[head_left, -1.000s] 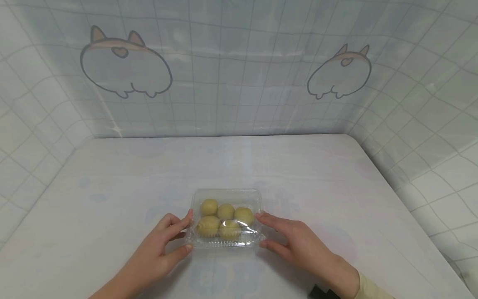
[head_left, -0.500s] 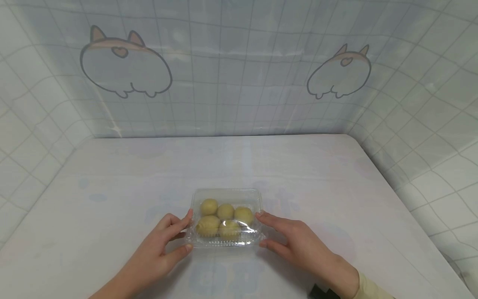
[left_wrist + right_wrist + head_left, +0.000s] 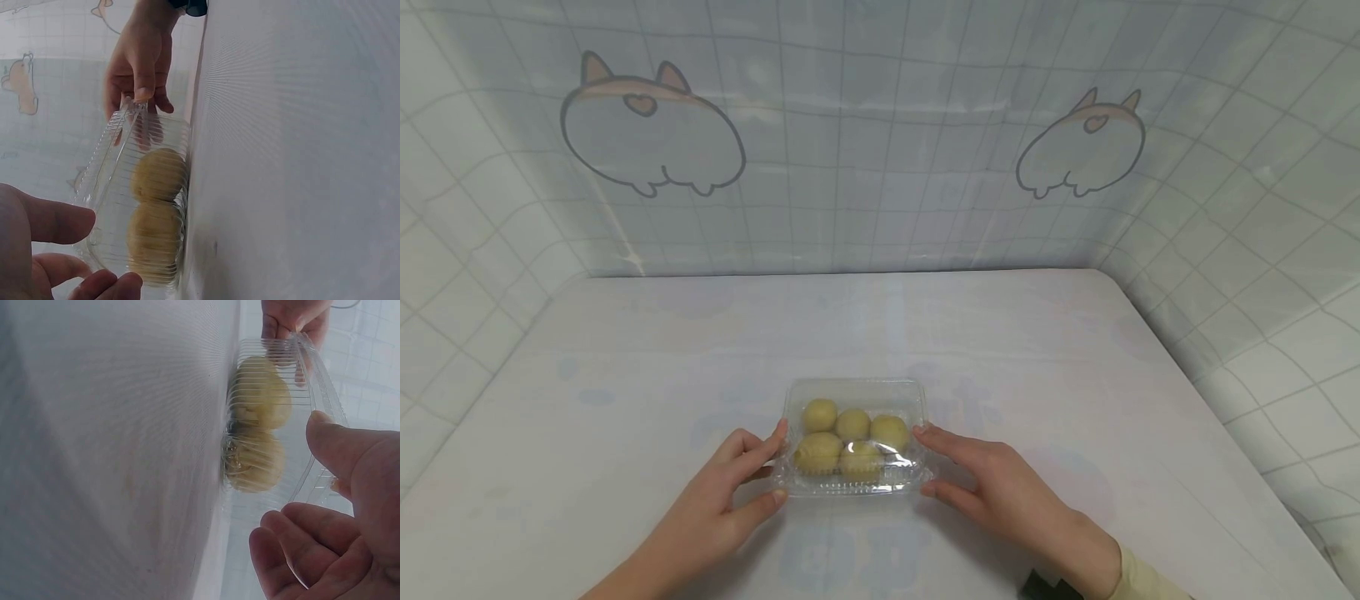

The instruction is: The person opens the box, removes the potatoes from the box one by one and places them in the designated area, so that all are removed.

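Note:
A clear plastic clamshell box with a ribbed wall stands at the front middle of the table, its lid down. Through the plastic show several round, pale yellow pieces, fruit-like in shape. My left hand holds the box's left end, thumb at the near corner and fingers along the side. At the opposite end my right hand holds it likewise, with the index finger and thumb at the edge. In the right wrist view, the thumb lies on the box's rim while the lower fingers are bent beneath it.
The table has a pale printed cover. Behind it rises a gridded curtain with cartoon animal prints, and similar gridded sheets close in the left and right sides. A dark band shows by the right wrist.

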### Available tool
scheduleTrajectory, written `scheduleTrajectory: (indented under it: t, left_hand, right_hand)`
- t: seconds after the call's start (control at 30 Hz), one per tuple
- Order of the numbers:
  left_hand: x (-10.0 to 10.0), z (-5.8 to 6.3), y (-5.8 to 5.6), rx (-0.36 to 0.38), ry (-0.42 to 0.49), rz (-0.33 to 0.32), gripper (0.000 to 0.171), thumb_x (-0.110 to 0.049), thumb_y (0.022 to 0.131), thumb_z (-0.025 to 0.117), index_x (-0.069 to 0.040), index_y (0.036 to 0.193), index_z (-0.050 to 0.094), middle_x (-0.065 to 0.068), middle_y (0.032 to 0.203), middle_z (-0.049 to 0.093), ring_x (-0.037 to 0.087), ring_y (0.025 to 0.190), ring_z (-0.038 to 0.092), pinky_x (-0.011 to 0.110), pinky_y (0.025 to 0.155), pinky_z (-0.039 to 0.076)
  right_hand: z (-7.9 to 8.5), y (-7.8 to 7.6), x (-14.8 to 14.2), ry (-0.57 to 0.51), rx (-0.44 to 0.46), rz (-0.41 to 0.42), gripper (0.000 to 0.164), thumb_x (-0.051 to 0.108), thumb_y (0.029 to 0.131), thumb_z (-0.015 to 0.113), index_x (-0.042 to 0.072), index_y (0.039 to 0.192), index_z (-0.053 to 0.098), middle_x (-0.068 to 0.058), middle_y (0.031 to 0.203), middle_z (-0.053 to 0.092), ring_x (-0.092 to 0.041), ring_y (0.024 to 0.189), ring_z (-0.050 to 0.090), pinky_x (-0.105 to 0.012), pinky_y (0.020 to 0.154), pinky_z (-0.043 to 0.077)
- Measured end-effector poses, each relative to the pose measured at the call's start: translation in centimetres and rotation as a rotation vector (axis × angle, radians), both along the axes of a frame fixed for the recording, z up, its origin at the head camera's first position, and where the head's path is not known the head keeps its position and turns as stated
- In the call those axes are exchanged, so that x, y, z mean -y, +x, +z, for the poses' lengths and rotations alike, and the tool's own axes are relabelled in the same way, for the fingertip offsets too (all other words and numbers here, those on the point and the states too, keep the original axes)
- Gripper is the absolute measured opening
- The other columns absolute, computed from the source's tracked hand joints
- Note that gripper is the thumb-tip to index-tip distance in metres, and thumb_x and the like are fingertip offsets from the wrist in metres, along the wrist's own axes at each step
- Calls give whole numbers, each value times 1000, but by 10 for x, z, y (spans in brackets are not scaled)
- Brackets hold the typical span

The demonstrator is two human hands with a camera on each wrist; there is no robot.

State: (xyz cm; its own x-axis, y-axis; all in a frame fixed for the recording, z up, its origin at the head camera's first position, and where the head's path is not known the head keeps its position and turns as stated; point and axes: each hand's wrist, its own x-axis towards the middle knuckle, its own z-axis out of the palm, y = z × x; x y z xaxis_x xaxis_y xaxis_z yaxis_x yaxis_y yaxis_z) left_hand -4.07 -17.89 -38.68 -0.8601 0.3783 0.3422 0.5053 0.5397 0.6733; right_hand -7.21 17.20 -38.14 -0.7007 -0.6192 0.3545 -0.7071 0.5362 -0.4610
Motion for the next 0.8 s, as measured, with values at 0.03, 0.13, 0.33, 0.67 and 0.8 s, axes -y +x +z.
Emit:
scheduleTrajectory:
  t: [0.03, 0.13, 0.33, 0.67, 0.8]
  left_hand:
    - [0, 0, 0, 6, -3, 2, 70, -9, 86, 77, -3, 147, 45, -10, 99, 45, 8, 104, 59, 28, 87, 57]
    - [0, 0, 1, 15, -9, 7, 69, -10, 87, 76, -4, 147, 45, -10, 99, 44, 9, 104, 60, 29, 86, 58]
    - [0, 1, 1, 4, -22, 6, 68, -10, 87, 76, -3, 147, 45, -10, 100, 44, 9, 103, 61, 31, 86, 58]
    - [1, 1, 0, -19, -33, -4, 65, -12, 89, 74, -2, 147, 45, -11, 100, 45, 9, 103, 62, 30, 86, 58]
    - [1, 2, -1, -21, -25, -16, 65, -11, 89, 74, -1, 146, 45, -11, 101, 45, 10, 103, 62, 28, 87, 57]
  right_hand:
    - [0, 0, 0, -1, -2, 1, 57, 31, 90, 75, 14, 140, 56, -3, 137, 58, -17, 121, 59, -37, 96, 54]
    - [0, 0, 0, -3, -2, 1, 57, 31, 89, 75, 14, 140, 57, -3, 137, 58, -17, 121, 58, -37, 96, 54]
    - [-1, -1, 0, -5, -5, 2, 58, 30, 88, 77, 13, 140, 57, -3, 137, 59, -17, 121, 58, -36, 96, 54]
    - [-1, -1, 0, -12, -6, -4, 59, 29, 87, 78, 14, 140, 57, -3, 136, 59, -16, 121, 58, -36, 96, 54]
    - [-1, -1, 0, -9, -4, -2, 59, 29, 88, 78, 15, 141, 56, -3, 136, 59, -16, 121, 58, -36, 96, 54]
